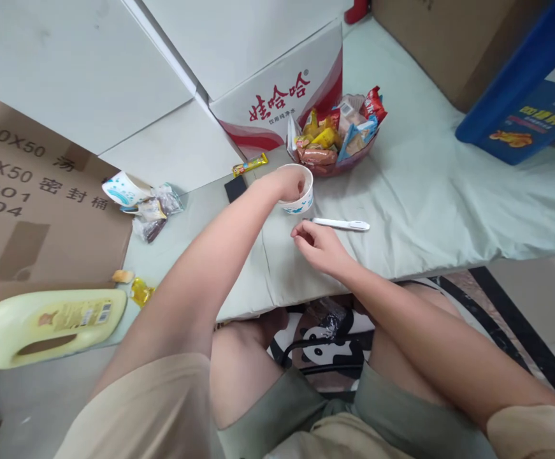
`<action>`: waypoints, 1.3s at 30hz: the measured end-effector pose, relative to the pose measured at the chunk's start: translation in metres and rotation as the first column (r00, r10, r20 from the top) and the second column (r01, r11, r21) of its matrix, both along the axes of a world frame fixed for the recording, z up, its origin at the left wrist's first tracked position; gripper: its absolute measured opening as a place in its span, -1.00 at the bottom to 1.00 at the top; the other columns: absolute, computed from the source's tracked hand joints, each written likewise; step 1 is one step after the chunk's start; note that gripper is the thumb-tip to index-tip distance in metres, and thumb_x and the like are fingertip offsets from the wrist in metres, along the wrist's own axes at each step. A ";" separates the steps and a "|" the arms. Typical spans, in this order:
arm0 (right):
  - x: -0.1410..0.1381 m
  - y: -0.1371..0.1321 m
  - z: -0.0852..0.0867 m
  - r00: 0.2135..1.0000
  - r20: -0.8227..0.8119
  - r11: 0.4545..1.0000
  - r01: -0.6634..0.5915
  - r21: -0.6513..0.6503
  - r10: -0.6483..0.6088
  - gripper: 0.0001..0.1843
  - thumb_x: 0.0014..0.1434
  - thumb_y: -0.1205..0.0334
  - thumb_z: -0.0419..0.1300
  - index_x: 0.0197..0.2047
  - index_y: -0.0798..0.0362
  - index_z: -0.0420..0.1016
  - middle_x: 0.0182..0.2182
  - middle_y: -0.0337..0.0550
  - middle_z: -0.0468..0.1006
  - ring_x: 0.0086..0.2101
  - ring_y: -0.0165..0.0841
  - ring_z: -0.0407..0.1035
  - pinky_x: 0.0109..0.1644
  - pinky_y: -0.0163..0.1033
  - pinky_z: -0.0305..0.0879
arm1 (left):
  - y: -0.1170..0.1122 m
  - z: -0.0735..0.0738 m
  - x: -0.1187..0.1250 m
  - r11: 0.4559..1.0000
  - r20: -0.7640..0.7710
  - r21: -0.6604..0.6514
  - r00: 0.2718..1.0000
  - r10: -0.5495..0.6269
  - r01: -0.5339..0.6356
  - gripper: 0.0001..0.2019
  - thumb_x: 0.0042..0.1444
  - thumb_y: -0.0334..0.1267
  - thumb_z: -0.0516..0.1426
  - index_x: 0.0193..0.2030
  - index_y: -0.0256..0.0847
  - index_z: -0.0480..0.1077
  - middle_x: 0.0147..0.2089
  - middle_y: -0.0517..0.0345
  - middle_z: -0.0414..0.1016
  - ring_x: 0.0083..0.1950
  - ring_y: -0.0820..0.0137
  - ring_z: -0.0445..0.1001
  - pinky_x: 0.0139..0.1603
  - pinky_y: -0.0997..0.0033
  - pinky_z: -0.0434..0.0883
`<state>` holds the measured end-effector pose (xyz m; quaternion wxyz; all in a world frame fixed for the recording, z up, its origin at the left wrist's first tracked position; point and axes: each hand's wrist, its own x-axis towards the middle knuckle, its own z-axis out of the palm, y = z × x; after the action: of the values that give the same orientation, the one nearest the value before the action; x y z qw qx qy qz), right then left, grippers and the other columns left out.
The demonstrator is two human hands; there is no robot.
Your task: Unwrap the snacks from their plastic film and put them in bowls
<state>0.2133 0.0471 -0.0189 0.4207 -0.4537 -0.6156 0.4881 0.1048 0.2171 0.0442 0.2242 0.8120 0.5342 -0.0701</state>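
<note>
At my far left stands a brown cardboard box (19,217) printed with dark lettering, and in front of it a pale yellow bottle (81,312) with a handle. Just beside the bottle, on the cloth-covered counter (430,204), lie a small pale-brown piece (123,276) and a shiny gold wrapper (141,292). Farther back, a tilted paper cup (125,189) with blue print rests against crumpled clear wrappers (165,201). Next come a flat black item (235,189), partly behind my forearm, and a slim yellow packet (250,164). Behind them is a white carton (277,105) with red lettering. My left hand (290,183) reaches over the rim of an upright white paper cup (301,205), its fingers inside; I cannot tell whether they grip anything. My right hand (320,245) is nearer me, fingers loosely curled; whether it holds something I cannot tell. Just beyond it lies a slim white tool (346,224). A pinkish bowl (348,167) heaped with wrapped snacks (325,137) sits near the upright cup. At far right are another cardboard box (420,44) and a blue container (511,121).
</note>
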 end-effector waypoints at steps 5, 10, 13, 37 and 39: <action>-0.006 -0.002 0.000 0.999 0.010 0.999 -0.033 -0.008 0.034 -0.87 0.16 0.20 0.07 -0.30 0.03 0.41 -0.50 -0.27 0.43 -0.49 -0.41 0.21 -0.31 -0.26 0.14 | -0.003 0.043 -0.029 0.964 0.104 0.260 0.994 0.031 -0.057 -0.94 -0.06 -0.42 0.27 -0.40 -0.23 0.56 -0.35 0.15 0.52 -0.04 0.20 0.56 0.16 0.28 0.40; -0.007 -0.004 -0.001 0.998 0.037 0.998 -0.047 -0.033 0.048 -0.86 0.16 0.20 0.08 -0.30 0.05 0.41 -0.49 -0.27 0.42 -0.49 -0.43 0.20 -0.31 -0.27 0.13 | -0.024 0.032 -0.111 0.669 0.131 0.457 0.788 0.602 -0.586 -0.78 0.20 -0.16 0.12 -0.16 -0.20 0.54 -0.13 -0.02 0.63 0.04 0.15 0.57 0.12 0.23 0.44; -0.011 -0.004 -0.004 0.996 0.063 0.998 -0.056 -0.029 0.058 -0.87 0.15 0.21 0.08 -0.30 0.04 0.41 -0.51 -0.28 0.40 -0.50 -0.43 0.20 -0.31 -0.26 0.12 | -0.047 -0.009 -0.141 0.579 -0.026 0.248 0.592 0.805 -0.776 -0.41 0.17 0.23 0.13 0.00 -0.31 0.53 0.13 -0.36 0.57 0.26 -0.11 0.49 0.22 0.05 0.42; -0.019 -0.011 -0.010 0.971 0.220 0.993 -0.109 0.036 0.098 -0.84 0.15 0.20 0.07 -0.30 0.05 0.45 -0.51 -0.21 0.45 -0.49 -0.38 0.27 -0.32 -0.25 0.17 | -0.050 -0.054 -0.118 0.564 0.028 0.201 0.580 0.814 -0.801 -0.13 -0.01 0.20 0.30 0.28 -0.45 0.35 0.33 -0.47 0.36 0.37 -0.07 0.40 0.33 0.14 0.39; -0.019 -0.012 -0.010 0.967 0.237 0.994 -0.105 0.035 0.094 -0.83 0.15 0.20 0.07 -0.30 0.05 0.45 -0.52 -0.20 0.46 -0.50 -0.38 0.27 -0.33 -0.24 0.17 | -0.050 -0.051 -0.128 0.570 0.042 0.165 0.583 0.811 -0.805 -0.13 -0.01 0.25 0.28 0.26 -0.44 0.37 0.32 -0.48 0.36 0.37 -0.10 0.40 0.35 0.12 0.37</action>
<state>0.1942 0.0353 -0.0289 0.3304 -0.4668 -0.6942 0.4370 -0.0236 0.1672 -0.0066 0.1527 0.4931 0.8537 0.0689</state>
